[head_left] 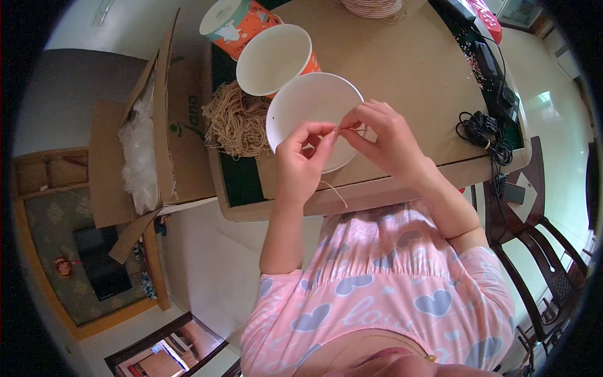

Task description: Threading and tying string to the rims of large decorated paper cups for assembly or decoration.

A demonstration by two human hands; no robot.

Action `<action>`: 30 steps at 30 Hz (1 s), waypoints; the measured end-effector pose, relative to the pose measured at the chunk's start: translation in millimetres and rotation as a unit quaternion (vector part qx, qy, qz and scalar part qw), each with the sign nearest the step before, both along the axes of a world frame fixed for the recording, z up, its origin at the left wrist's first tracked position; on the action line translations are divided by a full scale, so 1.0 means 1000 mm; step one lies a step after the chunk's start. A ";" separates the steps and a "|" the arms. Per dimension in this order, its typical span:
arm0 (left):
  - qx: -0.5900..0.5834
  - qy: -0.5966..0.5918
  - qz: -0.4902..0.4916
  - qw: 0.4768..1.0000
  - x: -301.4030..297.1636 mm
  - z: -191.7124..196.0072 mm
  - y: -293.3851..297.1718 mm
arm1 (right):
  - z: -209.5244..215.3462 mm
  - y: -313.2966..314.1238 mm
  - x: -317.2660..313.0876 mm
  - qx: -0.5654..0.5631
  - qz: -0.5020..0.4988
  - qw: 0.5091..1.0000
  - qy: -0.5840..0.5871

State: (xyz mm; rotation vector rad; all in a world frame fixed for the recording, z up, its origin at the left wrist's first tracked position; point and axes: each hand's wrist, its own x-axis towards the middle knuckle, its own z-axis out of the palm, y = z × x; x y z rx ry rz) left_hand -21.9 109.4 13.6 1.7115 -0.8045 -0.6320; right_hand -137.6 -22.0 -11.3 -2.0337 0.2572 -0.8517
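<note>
Over a white-lined paper bucket (295,103), my two hands meet with fingertips pinched together. My left hand (300,157) is closed on a thin beige cord (340,194), whose loose end dangles below it near the table edge. My right hand (388,135) pinches the same cord, and a short piece shows beside its fingers. The bucket has a small hole near its left rim; its lower right part is hidden by my hands. A bundle of similar cords (235,122) lies left of the bucket.
Behind stand a second bucket (273,60) and an orange-and-green printed one (242,30). An open cardboard box (188,144) holding clear plastic (139,157) is at left. Black cables (493,141) lie on the table's right edge, near a wooden chair (534,235). A round pale coil (374,6) sits at the back.
</note>
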 end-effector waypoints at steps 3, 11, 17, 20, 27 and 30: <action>-0.009 0.008 0.017 1.000 0.002 -0.002 0.003 | 0.000 0.002 0.003 -0.010 -0.008 1.000 0.002; -0.032 -0.075 0.011 0.997 -0.001 -0.008 0.003 | -0.002 0.004 0.008 -0.055 -0.022 0.998 0.018; -0.058 0.017 0.080 0.995 -0.002 -0.007 0.003 | -0.002 0.007 0.010 -0.079 -0.022 0.996 0.044; -0.029 0.004 0.055 0.998 0.002 -0.009 0.004 | -0.002 0.008 0.011 -0.074 -0.026 0.996 0.037; 0.001 -0.149 0.037 0.988 -0.001 -0.002 0.004 | -0.003 0.008 0.011 -0.083 -0.017 0.995 0.060; -0.011 -0.164 0.054 0.985 0.001 -0.004 0.008 | -0.002 0.009 0.010 -0.089 -0.012 0.994 0.060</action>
